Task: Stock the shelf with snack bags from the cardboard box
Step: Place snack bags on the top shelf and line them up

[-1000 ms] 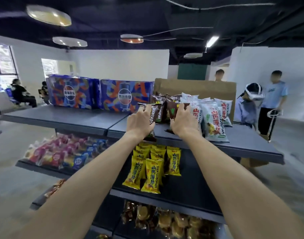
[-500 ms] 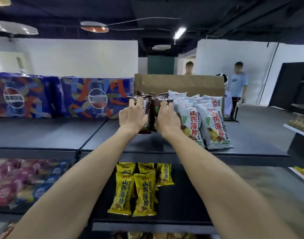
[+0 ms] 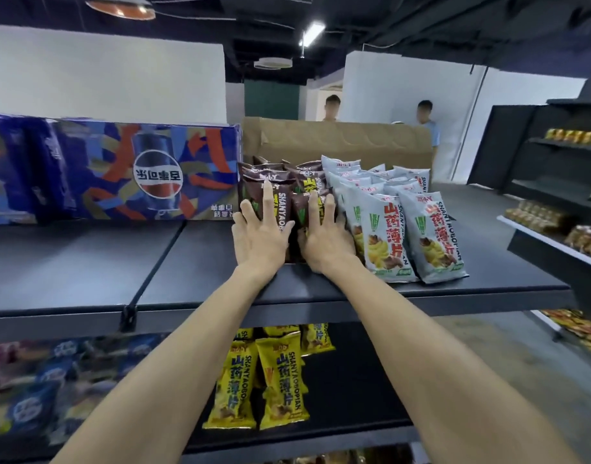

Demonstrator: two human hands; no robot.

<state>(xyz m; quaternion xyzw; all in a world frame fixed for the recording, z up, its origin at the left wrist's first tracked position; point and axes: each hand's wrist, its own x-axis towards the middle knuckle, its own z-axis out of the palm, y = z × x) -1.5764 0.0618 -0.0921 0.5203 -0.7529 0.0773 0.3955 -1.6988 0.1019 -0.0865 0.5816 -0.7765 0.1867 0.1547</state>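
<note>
Head view: both hands [image 3: 289,236] flat on brown bags [image 3: 280,192], bare shelf [image 3: 86,262] leftward.

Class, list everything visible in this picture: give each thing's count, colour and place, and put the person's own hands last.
Brown snack bags: several, top shelf, under both hands.
Pale grey snack bags: many, right of the brown ones.
Yellow snack bags: several, on the lower shelf.
Blue printed drinks cartons: at least two, top shelf left.
Brown cardboard box: one, behind the bags.
Dark metal shelf: one unit.
Bystanders: two, behind the box.
Left hand: open, on brown bags.
Right hand: open, on brown bags.
</note>
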